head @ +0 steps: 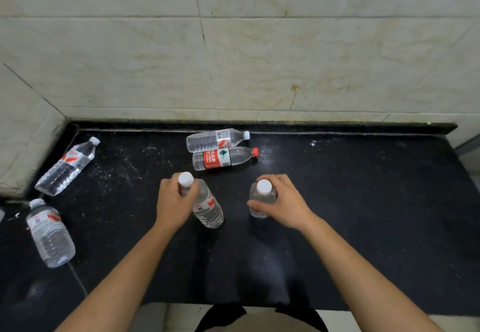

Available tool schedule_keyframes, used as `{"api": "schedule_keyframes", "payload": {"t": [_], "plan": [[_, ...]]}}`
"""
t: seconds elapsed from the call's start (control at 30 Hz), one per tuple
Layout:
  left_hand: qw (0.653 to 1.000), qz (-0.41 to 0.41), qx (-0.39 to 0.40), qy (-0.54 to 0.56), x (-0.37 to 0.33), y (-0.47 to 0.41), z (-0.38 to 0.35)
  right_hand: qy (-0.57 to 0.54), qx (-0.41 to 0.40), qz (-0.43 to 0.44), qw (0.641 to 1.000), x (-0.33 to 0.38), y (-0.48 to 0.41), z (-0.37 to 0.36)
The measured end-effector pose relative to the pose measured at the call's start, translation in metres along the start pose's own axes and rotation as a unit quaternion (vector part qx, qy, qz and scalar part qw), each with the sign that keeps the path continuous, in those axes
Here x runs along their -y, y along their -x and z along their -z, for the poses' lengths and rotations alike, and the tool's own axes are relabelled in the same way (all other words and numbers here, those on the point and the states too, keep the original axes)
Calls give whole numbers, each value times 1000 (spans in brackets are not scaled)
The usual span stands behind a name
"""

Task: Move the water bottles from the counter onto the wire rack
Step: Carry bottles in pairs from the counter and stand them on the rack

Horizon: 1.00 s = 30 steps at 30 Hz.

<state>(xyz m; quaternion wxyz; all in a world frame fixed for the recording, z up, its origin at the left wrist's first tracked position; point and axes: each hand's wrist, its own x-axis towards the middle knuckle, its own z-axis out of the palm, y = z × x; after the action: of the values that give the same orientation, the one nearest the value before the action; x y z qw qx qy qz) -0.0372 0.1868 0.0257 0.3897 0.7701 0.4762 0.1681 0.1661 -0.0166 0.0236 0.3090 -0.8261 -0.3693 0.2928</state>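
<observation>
Black counter (363,201): six bottles on it.
Left hand (174,201): I clasp the tilted bottle (207,207).
Right hand (283,201): I clasp the upright bottle (262,196), right of the tilted one.

Counter (363,201): black, speckled white. Wall tiles (259,59): cream, faint tan veining, rust-brown stain. Bottles clear; five with white caps and white-red labels, e.g. far-left bottle (66,166). One red-capped bottle (224,158): red label, green-white band.

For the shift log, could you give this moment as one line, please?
left hand: grips tilted bottle | right hand: grips upright bottle | four bottles lying on counter
</observation>
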Motion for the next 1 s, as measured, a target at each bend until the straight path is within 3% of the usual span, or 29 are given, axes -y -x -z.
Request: {"api": "schedule_keyframes", "payload": {"t": [0.17, 0.4, 0.6, 0.73, 0.87, 1.0], "plan": [[990, 47, 72, 113, 2, 16, -8, -29, -5, -4, 1000, -6, 8, -22], [989, 5, 144, 42, -11, 21, -23, -109, -59, -63, 990, -17, 5, -39], [963, -12, 239, 125, 4, 24, -10, -161, -84, -66, 981, -25, 15, -39], [969, -33, 200, 143, -1, 18, -5, -211, -82, -59, 972, -19, 24, -33], [976, -52, 120, 172, -28, 6, -8, -333, -102, -80, 934, -3, 45, -23], [948, -28, 181, 259, -57, -4, -13, -419, -142, -91, 892, 10, 72, -10]]}}
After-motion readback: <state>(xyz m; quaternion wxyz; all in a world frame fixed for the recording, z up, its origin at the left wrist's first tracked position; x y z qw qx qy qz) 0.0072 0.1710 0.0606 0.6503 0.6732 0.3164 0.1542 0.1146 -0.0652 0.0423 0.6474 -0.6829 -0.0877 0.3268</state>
